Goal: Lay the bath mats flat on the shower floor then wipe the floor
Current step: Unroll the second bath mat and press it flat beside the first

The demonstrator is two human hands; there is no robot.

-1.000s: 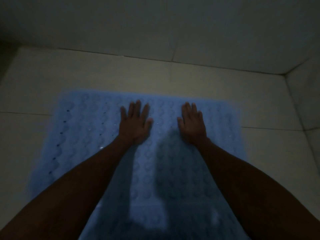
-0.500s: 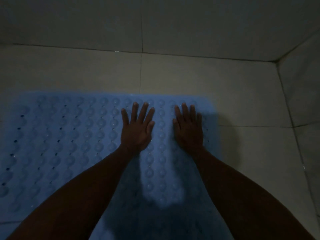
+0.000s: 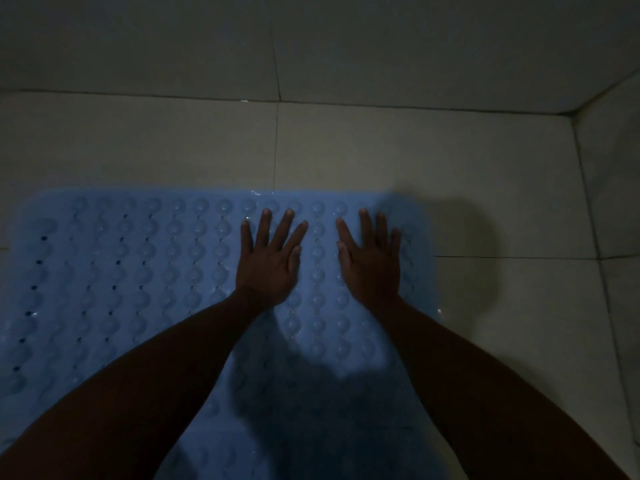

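Here, light: dim throughout, with colours muted and fine detail hard to read.
Bath mat: a pale blue bath mat (image 3: 138, 289) lies spread on the shower floor (image 3: 381, 150), filling the left and middle of the view and running out of frame at the left and near edges.
Mat surface: rows of round raised bumps cover it, with small dark holes between the rows on the left part (a few wet glints show along its far edge).
Mat edges: the far edge runs straight across, parallel to the far wall; the right edge ends just right of the right hand.
Left hand: the left hand (image 3: 268, 261) lies palm down on the mat near its far edge, fingers straight and fanned apart, gripping nothing.
Right hand: the right hand (image 3: 372, 261) lies palm down just beside it to the right, fingers straight and closer together, also gripping nothing, near the mat's far right corner.
Forearms: both bare forearms reach in from the near edge and cover part of the mat.
Shadow: a dark shadow falls on the mat between the arms and on the tile right of the mat.
Floor: large light tiles with thin dark grout lines.
Walls: a tiled wall (image 3: 346, 39) stands at the far side and meets another wall at the far right corner.
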